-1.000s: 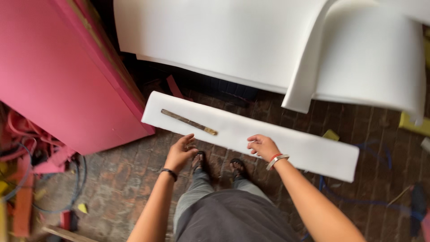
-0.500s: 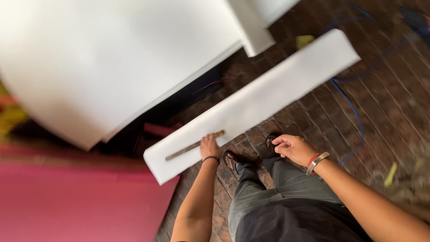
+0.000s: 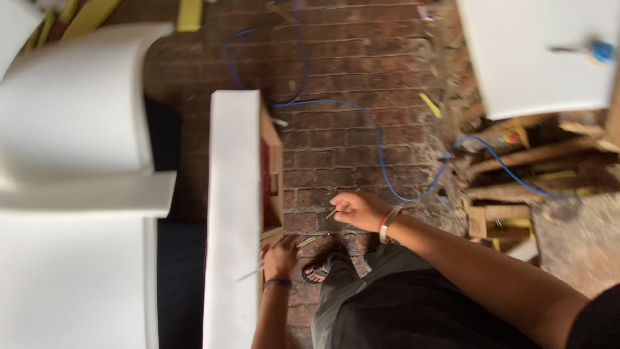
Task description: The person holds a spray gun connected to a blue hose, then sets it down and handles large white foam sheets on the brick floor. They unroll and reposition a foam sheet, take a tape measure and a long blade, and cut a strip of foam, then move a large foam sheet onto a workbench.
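Note:
A long white foam strip (image 3: 231, 194) lies on a wooden frame (image 3: 274, 169) over the brick floor. My left hand (image 3: 279, 258) is at the strip's right edge, closed around a thin metal strip (image 3: 248, 274) whose ends stick out on both sides of the fist. My right hand (image 3: 359, 209) hovers over the bricks just right of the frame, pinching a small thin pale stick (image 3: 331, 212); what it is stays blurred. A band sits on each wrist. My sandalled foot (image 3: 318, 271) shows between the hands.
Large white foam sheets (image 3: 71, 129) fill the left side. A blue cable (image 3: 381, 155) snakes over the brick floor (image 3: 349, 71). At the right are wooden scraps (image 3: 516, 161) and a white board (image 3: 536, 58) with a blue-handled tool (image 3: 600, 50).
The view has swung round, so the foam strip now runs top to bottom. My left hand has picked the metal strip up off the foam. My right hand now pinches a small stick.

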